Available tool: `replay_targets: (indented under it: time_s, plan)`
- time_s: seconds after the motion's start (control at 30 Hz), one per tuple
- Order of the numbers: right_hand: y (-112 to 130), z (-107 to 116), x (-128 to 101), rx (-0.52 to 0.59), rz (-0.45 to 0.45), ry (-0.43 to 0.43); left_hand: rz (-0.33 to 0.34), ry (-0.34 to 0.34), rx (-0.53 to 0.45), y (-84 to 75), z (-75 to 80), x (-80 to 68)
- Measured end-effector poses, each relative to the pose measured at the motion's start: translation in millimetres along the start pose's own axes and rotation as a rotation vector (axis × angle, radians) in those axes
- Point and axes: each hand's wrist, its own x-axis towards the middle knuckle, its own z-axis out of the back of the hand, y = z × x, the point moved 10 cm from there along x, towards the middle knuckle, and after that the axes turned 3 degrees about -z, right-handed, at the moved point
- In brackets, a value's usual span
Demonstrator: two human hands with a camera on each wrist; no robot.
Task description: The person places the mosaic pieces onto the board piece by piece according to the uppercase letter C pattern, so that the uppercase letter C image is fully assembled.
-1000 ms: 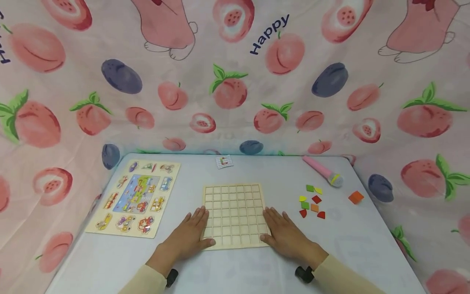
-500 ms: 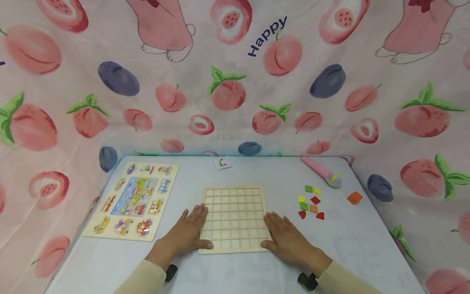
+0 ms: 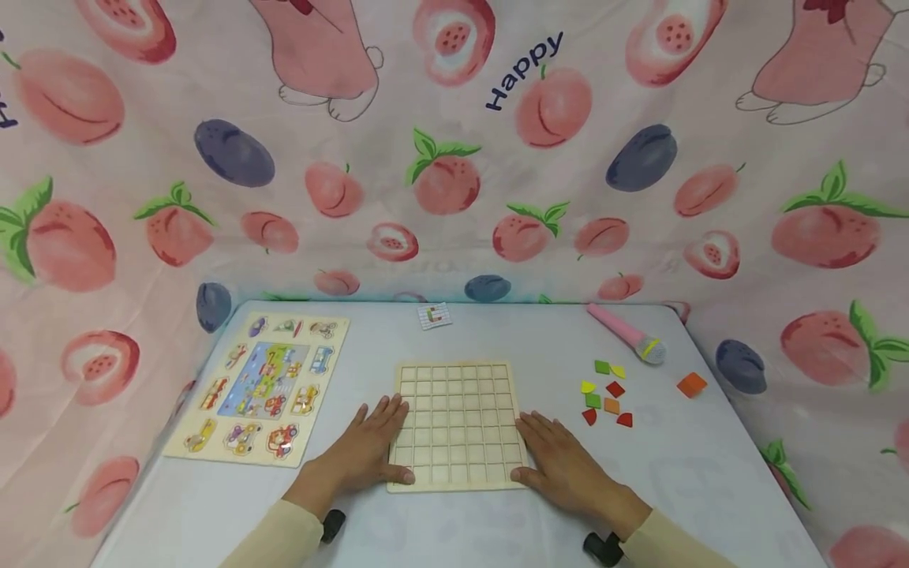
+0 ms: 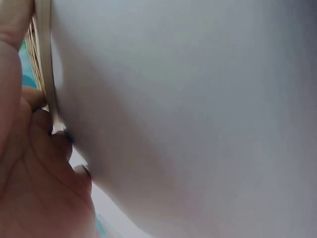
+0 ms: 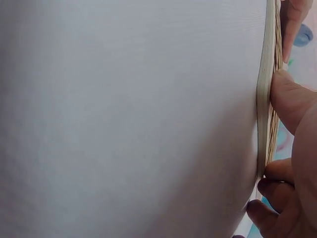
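A pale wooden grid board (image 3: 458,410) with empty square cells lies flat on the white table (image 3: 710,481) in the head view. My left hand (image 3: 365,450) lies flat against its left side, fingers straight and thumb at the front corner. My right hand (image 3: 561,461) mirrors it on the right side. In the left wrist view the left hand (image 4: 29,173) touches the thin board edge (image 4: 44,59). The right wrist view shows my right hand (image 5: 297,109) with its thumb pressed against the board edge (image 5: 265,99). Neither hand grips anything.
A vehicle picture puzzle (image 3: 263,386) lies at the left. Several small coloured tiles (image 3: 607,398) sit to the right of the board, with an orange tile (image 3: 690,384) farther right. A pink toy microphone (image 3: 625,331) and a small card (image 3: 434,315) lie at the back. Peach-print cloth surrounds the table.
The board and both hands have shifted slightly toward the front edge of the table. The hands keep the same flat hold at its sides.
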Motion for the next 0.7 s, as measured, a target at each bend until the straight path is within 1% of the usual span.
replay_targets:
  time_s: [0.13, 0.2, 0.3, 0.43, 0.53, 0.6, 0.7]
  plan:
    - [-5.2, 3.6, -0.6, 0.048, -0.020, -0.025, 0.013, 0.004, -0.019, 3.9, -2.3, 0.5]
    - [-10.9, 7.6, -1.2, 0.095, -0.049, -0.044, 0.012, 0.005, -0.029, 4.9, -3.0, 0.8]
    - [-25.1, 15.0, -1.2, 0.208, -0.124, -0.078, 0.010, 0.007, -0.031, 6.4, -4.6, 0.3]
    - [-55.0, 30.2, -1.7, 0.377, -0.240, -0.158, 0.008, 0.005, -0.017, 7.1, -5.9, 0.3]
    - [-82.5, 50.5, -2.0, 0.462, -0.299, -0.266, 0.005, -0.002, -0.019, 6.1, -5.2, 1.0]
    - [-100.4, 64.1, -1.0, 0.481, -0.328, -0.333, 0.007, -0.003, -0.020, 5.7, -4.7, 1.5]
    - [-123.8, 76.1, 2.6, 0.457, -0.370, -0.382, 0.011, -0.002, -0.018, 4.9, -3.8, 1.4]
